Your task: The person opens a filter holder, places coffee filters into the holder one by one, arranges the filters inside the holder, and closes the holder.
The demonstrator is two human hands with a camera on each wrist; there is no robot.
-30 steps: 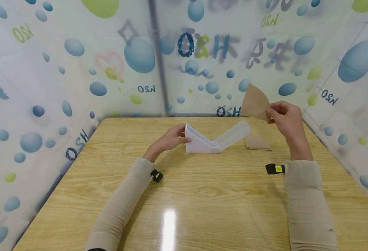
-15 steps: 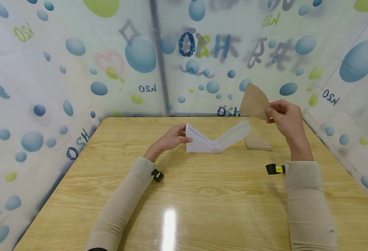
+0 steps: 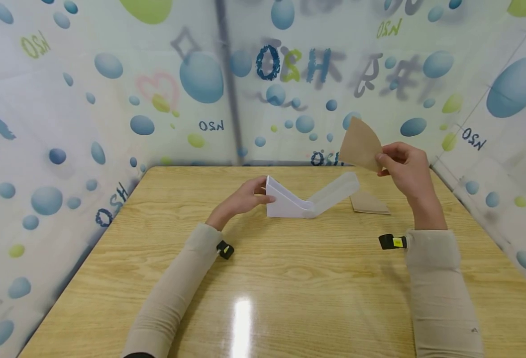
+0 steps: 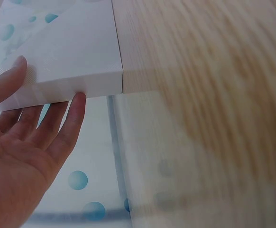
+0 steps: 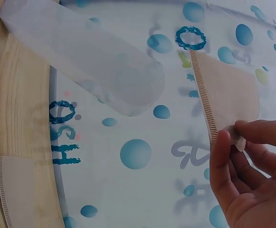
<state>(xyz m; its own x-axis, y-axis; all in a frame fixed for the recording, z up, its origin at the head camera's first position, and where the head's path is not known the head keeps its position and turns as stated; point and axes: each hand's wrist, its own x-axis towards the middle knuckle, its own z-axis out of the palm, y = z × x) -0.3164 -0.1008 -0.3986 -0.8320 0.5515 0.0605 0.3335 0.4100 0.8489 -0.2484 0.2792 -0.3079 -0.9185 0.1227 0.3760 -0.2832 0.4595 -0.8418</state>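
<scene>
A white coffee filter holder (image 3: 285, 205) stands on the table, its translucent lid (image 3: 336, 191) swung open to the right. My left hand (image 3: 244, 197) grips the holder's left end; in the left wrist view the thumb lies on one side and the fingertips touch the end wall. Raised above the lid's right end, a brown paper coffee filter (image 3: 360, 144) is pinched by a corner between thumb and fingers of my right hand (image 3: 407, 168). Its crimped edge shows in the right wrist view. More brown filters (image 3: 370, 204) lie in a small stack behind and right of the lid.
The wood-grain table (image 3: 263, 278) reaches to a patterned curtain (image 3: 254, 99) at the back and sides. A black wrist camera (image 3: 225, 249) sits at the left cuff, another black camera (image 3: 391, 242) at the right cuff.
My right hand has shifted slightly to the left with the filter. The left hand, the holder and the stack of filters keep their places.
</scene>
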